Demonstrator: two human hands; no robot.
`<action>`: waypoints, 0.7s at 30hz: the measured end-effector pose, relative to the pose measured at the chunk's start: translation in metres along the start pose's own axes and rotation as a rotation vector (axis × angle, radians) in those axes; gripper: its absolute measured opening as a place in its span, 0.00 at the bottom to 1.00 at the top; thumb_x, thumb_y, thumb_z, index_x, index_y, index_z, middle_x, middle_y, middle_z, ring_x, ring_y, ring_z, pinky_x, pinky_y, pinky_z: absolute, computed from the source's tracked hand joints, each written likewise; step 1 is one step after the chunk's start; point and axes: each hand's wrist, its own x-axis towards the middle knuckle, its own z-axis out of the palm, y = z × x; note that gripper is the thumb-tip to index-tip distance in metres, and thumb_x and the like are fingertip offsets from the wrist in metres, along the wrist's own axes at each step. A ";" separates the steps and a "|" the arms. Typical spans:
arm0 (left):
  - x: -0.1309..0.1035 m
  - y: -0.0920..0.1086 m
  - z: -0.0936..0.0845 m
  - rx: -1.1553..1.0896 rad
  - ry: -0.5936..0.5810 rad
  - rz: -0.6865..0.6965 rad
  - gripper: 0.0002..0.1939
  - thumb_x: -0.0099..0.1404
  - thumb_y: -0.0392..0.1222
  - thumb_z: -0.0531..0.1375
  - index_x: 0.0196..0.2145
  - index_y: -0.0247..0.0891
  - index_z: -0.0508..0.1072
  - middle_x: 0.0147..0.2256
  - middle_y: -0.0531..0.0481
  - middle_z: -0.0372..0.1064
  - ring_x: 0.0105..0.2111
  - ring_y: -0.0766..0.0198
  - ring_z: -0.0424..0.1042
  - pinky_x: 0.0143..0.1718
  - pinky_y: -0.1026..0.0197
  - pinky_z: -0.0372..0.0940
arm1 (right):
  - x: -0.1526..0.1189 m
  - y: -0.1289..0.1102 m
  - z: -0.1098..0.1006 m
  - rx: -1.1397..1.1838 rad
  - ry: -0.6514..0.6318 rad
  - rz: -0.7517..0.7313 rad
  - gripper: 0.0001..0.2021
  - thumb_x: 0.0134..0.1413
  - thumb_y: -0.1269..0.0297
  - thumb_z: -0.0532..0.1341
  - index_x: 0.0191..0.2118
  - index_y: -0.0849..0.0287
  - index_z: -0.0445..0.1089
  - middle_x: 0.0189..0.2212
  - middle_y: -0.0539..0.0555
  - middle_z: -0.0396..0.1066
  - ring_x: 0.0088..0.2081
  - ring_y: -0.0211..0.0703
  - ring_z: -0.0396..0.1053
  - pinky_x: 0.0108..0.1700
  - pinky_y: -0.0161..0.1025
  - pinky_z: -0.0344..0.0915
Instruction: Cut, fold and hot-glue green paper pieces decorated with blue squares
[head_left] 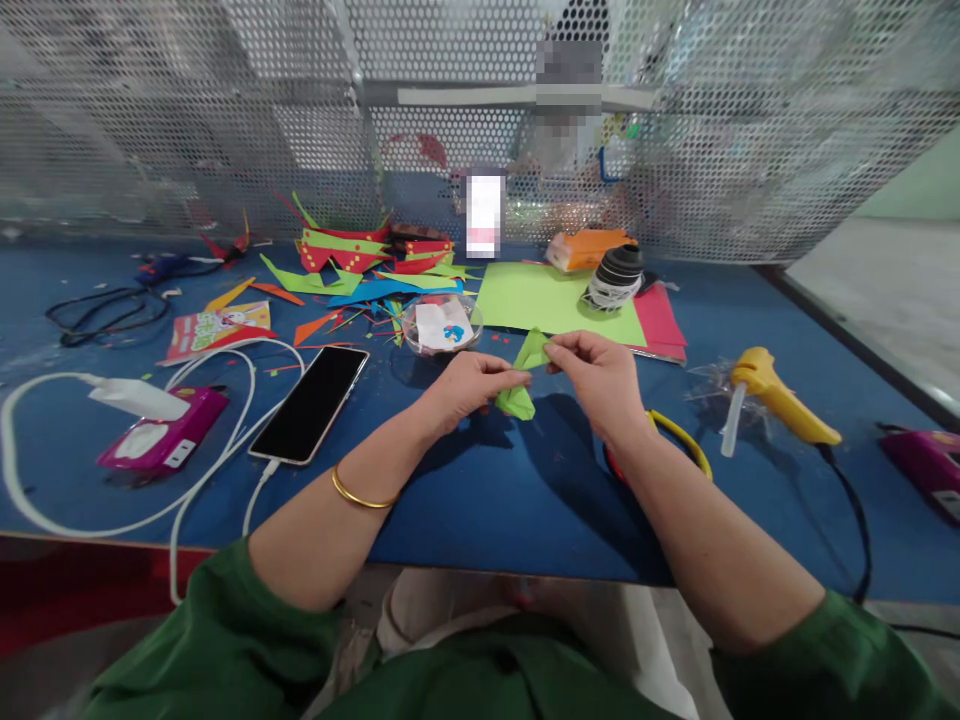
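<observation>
Nearer than the round dish (409, 332), both hands grasp one green paper piece (532, 353) — only partly shaped, I'd judge.
From my end, the left hand (466, 388) and right hand (594, 376) pinch it between thumb and fingers, its folds not yet flat. Right of the dish, a green sheet (517, 298) lies flat; beyond, leftward — red-and-green cutouts (345, 250) look finished.

My right forearm (679, 520) hides part of a yellow-red loop (691, 441); left fingers (510, 380) cover some green paper (516, 402). Purple box (926, 465), far right of my right hand (600, 380), cut off. Screen (484, 205) beyond, pixelated.
</observation>
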 end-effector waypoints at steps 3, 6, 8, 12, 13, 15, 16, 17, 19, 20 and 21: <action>-0.001 0.001 -0.001 -0.005 -0.069 -0.060 0.10 0.58 0.46 0.68 0.29 0.35 0.82 0.26 0.44 0.78 0.21 0.67 0.72 0.19 0.66 0.54 | -0.001 -0.004 -0.001 0.014 0.088 -0.048 0.11 0.51 0.58 0.65 0.37 0.59 0.76 0.30 0.52 0.77 0.32 0.42 0.73 0.40 0.43 0.69; -0.001 0.001 -0.002 -0.126 -0.015 -0.047 0.11 0.59 0.47 0.66 0.33 0.35 0.82 0.29 0.44 0.79 0.22 0.66 0.73 0.20 0.66 0.56 | -0.007 -0.010 -0.002 -0.103 0.190 -0.274 0.08 0.55 0.61 0.65 0.38 0.58 0.76 0.33 0.53 0.76 0.35 0.43 0.72 0.42 0.43 0.68; -0.001 0.000 -0.002 -0.210 0.042 -0.026 0.12 0.58 0.47 0.66 0.32 0.35 0.82 0.29 0.45 0.78 0.23 0.65 0.74 0.20 0.66 0.57 | -0.011 -0.014 -0.002 -0.244 0.121 -0.487 0.05 0.58 0.62 0.64 0.35 0.57 0.76 0.32 0.52 0.75 0.35 0.42 0.72 0.41 0.42 0.66; 0.000 -0.001 -0.001 -0.280 0.150 0.020 0.12 0.56 0.47 0.67 0.23 0.35 0.77 0.21 0.51 0.70 0.21 0.69 0.67 0.21 0.65 0.57 | -0.019 -0.015 0.001 -0.563 -0.086 -0.789 0.05 0.59 0.62 0.66 0.37 0.56 0.77 0.33 0.52 0.75 0.37 0.44 0.71 0.41 0.42 0.62; 0.000 -0.001 -0.001 -0.286 0.162 0.025 0.12 0.56 0.46 0.67 0.23 0.35 0.77 0.21 0.52 0.69 0.21 0.70 0.64 0.22 0.65 0.57 | -0.020 -0.014 0.002 -0.640 -0.091 -0.837 0.05 0.59 0.62 0.66 0.37 0.56 0.77 0.33 0.52 0.76 0.37 0.44 0.71 0.40 0.42 0.60; 0.000 -0.001 0.000 -0.299 0.178 0.018 0.10 0.56 0.45 0.67 0.24 0.35 0.78 0.21 0.53 0.68 0.21 0.71 0.62 0.22 0.65 0.57 | -0.022 -0.013 0.005 -0.757 -0.094 -0.914 0.04 0.61 0.64 0.64 0.35 0.56 0.76 0.33 0.51 0.76 0.36 0.43 0.69 0.40 0.42 0.58; 0.000 -0.001 0.001 -0.308 0.181 0.009 0.09 0.56 0.44 0.67 0.24 0.36 0.78 0.22 0.53 0.68 0.21 0.71 0.62 0.22 0.65 0.56 | -0.023 -0.012 0.006 -0.795 -0.093 -0.951 0.06 0.63 0.65 0.63 0.34 0.56 0.76 0.32 0.51 0.76 0.35 0.42 0.68 0.41 0.42 0.57; 0.000 -0.001 0.001 -0.317 0.183 0.000 0.08 0.57 0.44 0.66 0.25 0.36 0.79 0.22 0.53 0.68 0.21 0.71 0.61 0.22 0.66 0.56 | -0.024 -0.013 0.007 -0.822 -0.089 -0.988 0.08 0.64 0.66 0.62 0.33 0.56 0.76 0.32 0.50 0.76 0.34 0.41 0.67 0.41 0.42 0.57; -0.001 0.000 0.002 -0.340 0.173 -0.018 0.07 0.57 0.43 0.66 0.27 0.36 0.79 0.22 0.54 0.69 0.21 0.71 0.61 0.22 0.66 0.55 | -0.025 -0.014 0.007 -0.858 -0.074 -1.053 0.09 0.65 0.67 0.60 0.32 0.56 0.75 0.31 0.50 0.76 0.33 0.41 0.66 0.42 0.42 0.56; -0.001 0.000 0.002 -0.355 0.162 -0.026 0.07 0.57 0.43 0.66 0.27 0.37 0.80 0.22 0.54 0.69 0.21 0.71 0.61 0.22 0.66 0.55 | -0.025 -0.014 0.007 -0.867 -0.065 -1.076 0.09 0.65 0.67 0.60 0.32 0.57 0.75 0.31 0.50 0.76 0.33 0.41 0.66 0.42 0.42 0.56; -0.001 0.001 0.002 -0.369 0.151 -0.031 0.08 0.58 0.44 0.66 0.27 0.37 0.80 0.22 0.54 0.69 0.22 0.71 0.62 0.22 0.66 0.56 | -0.026 -0.015 0.007 -0.872 -0.057 -1.091 0.09 0.64 0.68 0.61 0.32 0.57 0.75 0.30 0.50 0.76 0.33 0.42 0.65 0.42 0.43 0.56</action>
